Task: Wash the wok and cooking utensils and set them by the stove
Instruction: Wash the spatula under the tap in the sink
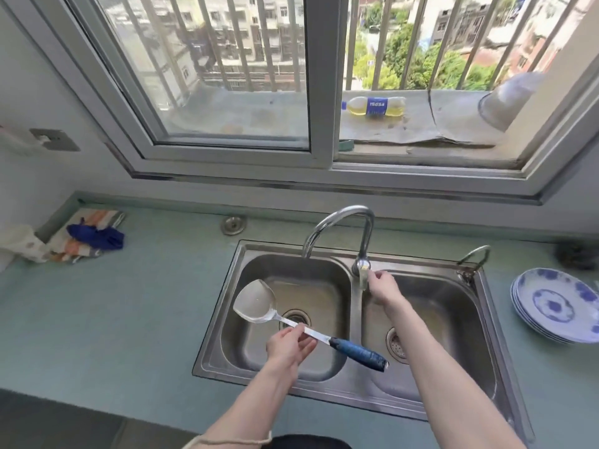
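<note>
Steel spatula (259,307), blue handle, over left basin

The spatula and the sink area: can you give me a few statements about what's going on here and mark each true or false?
1. The left hand holds the spatula by its metal shaft. True.
2. The spatula's blade is over the right basin. False: it is over the left basin.
3. The right hand is at the faucet handle. True.
4. The blue-patterned plates sit in the sink. False: they are stacked on the counter right of it.
5. A bottle stands upright on the window ledge. False: it lies on its side.
</note>
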The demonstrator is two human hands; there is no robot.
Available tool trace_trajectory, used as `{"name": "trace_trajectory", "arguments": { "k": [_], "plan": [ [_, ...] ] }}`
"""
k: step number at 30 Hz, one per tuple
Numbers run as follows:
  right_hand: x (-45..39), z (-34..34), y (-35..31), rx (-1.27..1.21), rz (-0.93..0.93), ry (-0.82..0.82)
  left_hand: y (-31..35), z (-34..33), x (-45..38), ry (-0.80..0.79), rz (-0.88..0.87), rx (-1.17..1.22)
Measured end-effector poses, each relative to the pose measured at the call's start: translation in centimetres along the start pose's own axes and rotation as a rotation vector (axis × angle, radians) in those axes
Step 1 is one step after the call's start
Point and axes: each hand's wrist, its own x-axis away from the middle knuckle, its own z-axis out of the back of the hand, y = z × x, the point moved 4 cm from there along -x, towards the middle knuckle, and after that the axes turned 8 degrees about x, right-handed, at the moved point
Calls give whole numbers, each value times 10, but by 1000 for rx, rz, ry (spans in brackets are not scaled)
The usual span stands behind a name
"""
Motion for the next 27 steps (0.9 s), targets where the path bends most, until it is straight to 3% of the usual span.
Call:
{"name": "trace_trajectory", "arguments": {
  "k": [4, 11, 16, 22, 27],
  "plan": [
    [-17, -27, -17, -35, -66, -129, 3, 7, -4, 40, -17, 16],
    [-27, -36, -18, -139, -164, 7, 0, 21, -8, 83, -30, 10],
    [-8, -25, -24, -330, -216, -69, -3, 10, -10, 53, -9, -15],
    [23, -8, -12, -407, -91, -148, -10, -23, -14, -36, 48, -68],
    [33, -3, -16, -390, -61, -115, -17, -54, -16, -120, 99, -127]
  ]
}}
